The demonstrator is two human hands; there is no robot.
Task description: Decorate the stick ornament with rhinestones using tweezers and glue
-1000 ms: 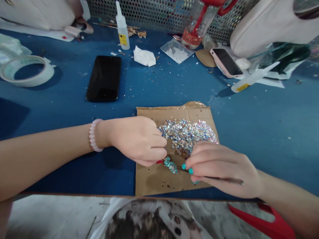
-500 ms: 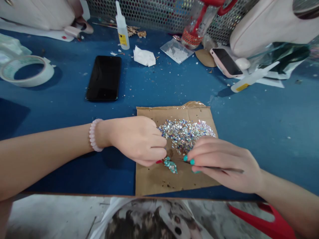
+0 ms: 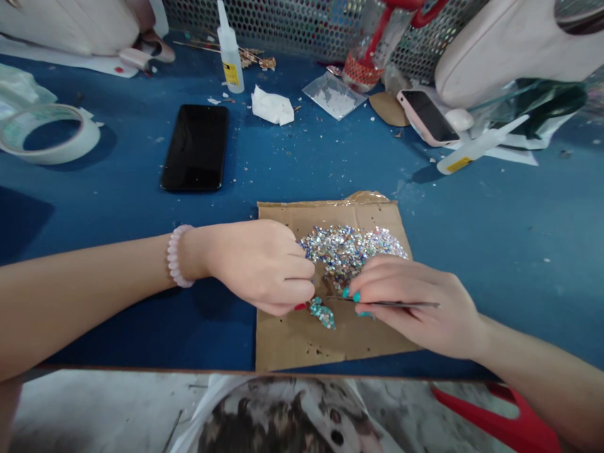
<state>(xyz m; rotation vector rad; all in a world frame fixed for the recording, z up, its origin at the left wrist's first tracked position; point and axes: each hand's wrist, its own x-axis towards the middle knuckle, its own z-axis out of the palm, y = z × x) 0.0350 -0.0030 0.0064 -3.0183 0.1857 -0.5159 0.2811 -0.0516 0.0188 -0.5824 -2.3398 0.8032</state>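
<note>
A brown cardboard sheet (image 3: 302, 343) lies at the near edge of the blue table, with a heap of several shiny rhinestones (image 3: 344, 248) on it. My left hand (image 3: 259, 267), with a pink bead bracelet on the wrist, pinches a small turquoise jewelled piece (image 3: 323, 313) against the cardboard. My right hand (image 3: 415, 302) grips thin metal tweezers (image 3: 391, 304) whose tip points left, just above the jewelled piece at the near edge of the rhinestone heap.
A black phone (image 3: 195, 148) lies behind my left arm. A tape roll (image 3: 47, 133) sits far left. Glue bottles (image 3: 229, 50) (image 3: 476, 148), a crumpled tissue (image 3: 272, 106), a plastic bag of beads (image 3: 334, 95) and a pink phone (image 3: 427, 117) stand along the back.
My right hand has moved up and away from the jewelled piece, bringing the tweezers' tip toward the rhinestone heap. My left hand has stayed put.
</note>
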